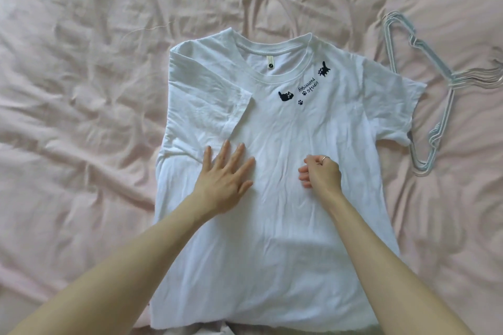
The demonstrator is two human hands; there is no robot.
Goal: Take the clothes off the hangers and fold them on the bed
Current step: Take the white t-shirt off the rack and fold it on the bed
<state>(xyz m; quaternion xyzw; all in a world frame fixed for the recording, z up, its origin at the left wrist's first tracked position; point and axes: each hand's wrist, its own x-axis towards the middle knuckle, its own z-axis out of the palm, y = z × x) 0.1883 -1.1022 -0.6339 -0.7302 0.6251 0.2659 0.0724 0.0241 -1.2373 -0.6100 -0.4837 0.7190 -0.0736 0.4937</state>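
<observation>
A white T-shirt [285, 122] with small black cat prints near the collar lies face up on the pink bed sheet [81, 90]. Its left sleeve and left side are folded inward over the front; the right sleeve still lies spread out. My left hand [224, 174] rests flat on the shirt, fingers spread, just below the folded sleeve. My right hand [321, 173] hovers on the middle of the shirt with its fingers curled loosely, a ring on one finger, and nothing held that I can see.
A stack of several thin, pale wire hangers [432, 90] lies on the sheet to the right of the shirt, touching the right sleeve's edge. Wrinkled pink sheet surrounds the shirt on all sides.
</observation>
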